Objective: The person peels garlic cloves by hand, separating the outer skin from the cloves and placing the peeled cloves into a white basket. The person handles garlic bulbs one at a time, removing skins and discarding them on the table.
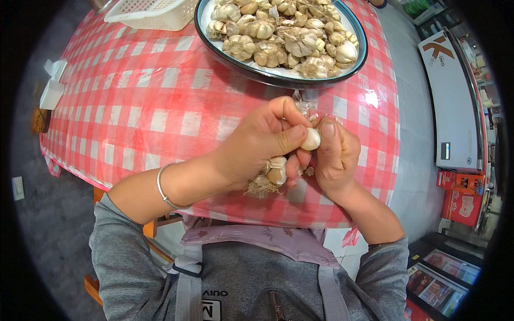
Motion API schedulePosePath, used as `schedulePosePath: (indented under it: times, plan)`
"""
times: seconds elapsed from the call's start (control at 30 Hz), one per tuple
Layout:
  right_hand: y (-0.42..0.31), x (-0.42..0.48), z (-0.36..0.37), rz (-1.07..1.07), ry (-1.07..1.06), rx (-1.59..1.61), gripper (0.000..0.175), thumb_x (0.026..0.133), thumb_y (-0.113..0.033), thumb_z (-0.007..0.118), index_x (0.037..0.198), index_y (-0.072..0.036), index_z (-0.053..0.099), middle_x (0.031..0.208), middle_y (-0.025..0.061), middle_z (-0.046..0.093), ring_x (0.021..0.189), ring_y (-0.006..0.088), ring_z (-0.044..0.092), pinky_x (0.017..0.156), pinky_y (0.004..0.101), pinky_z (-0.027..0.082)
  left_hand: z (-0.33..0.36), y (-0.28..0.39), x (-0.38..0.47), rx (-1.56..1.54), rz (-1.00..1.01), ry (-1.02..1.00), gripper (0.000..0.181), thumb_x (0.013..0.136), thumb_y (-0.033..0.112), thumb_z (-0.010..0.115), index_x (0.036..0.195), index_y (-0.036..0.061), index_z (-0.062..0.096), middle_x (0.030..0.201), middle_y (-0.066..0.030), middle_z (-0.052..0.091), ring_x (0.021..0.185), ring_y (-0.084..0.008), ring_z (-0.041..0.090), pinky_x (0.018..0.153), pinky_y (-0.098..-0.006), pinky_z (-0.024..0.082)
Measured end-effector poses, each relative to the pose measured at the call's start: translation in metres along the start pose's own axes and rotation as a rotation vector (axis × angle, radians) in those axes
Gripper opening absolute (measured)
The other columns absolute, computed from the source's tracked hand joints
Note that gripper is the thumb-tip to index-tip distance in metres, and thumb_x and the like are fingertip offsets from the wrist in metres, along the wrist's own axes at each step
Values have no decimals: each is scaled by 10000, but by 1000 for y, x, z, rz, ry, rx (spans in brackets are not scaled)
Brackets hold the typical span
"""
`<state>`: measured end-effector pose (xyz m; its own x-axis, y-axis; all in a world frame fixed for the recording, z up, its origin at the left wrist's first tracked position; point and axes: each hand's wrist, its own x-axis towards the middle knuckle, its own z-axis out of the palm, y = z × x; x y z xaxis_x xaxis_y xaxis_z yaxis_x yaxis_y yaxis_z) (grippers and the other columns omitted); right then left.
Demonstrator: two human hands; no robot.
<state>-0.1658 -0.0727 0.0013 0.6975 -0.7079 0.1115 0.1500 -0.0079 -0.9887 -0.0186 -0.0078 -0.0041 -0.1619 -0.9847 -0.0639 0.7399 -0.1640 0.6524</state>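
Note:
Between the thumbs and fingers of both hands is a pale garlic clove (pixel 311 139). My left hand (pixel 269 134) pinches it from the left, thumb on top. From the other side my right hand (pixel 338 154) grips it with its thumb against the clove. Below my left palm a partly broken garlic bulb (pixel 277 174) with dry roots shows; whether the hand touches it I cannot tell. Loose garlic skins (pixel 307 105) lie just beyond the hands. Farther off stands a wide blue-rimmed basin (pixel 281 81) heaped with garlic bulbs (pixel 301 42).
A red-and-white checked cloth (pixel 152 108) covers the table. At its far left stands a white plastic basket (pixel 154 20), and a white tissue box (pixel 52 94) sits near the left edge. A white chest freezer (pixel 453 108) and red boxes (pixel 461 206) stand on the floor at right.

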Motion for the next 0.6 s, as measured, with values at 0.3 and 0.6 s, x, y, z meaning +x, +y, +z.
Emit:
schedulePosePath:
  times: [0.3,0.6]
  plan:
    - [-1,10,-8,-83,58,-241,259,995,-212,430,858,-7,512,656,24,537,548,68,508,480,230,409,-2,6,4,50,-6,187,183,932,208,550,1052,72,524,724,-77,605,546,-128,600,469,-259,515]
    - [-3,19,-23,-160,39,-702,225,902,-159,598,751,-6,534,644,97,526,507,165,485,462,304,382,-2,8,4,135,30,365,188,937,218,538,1010,45,542,698,-67,594,509,-129,579,457,-259,513]
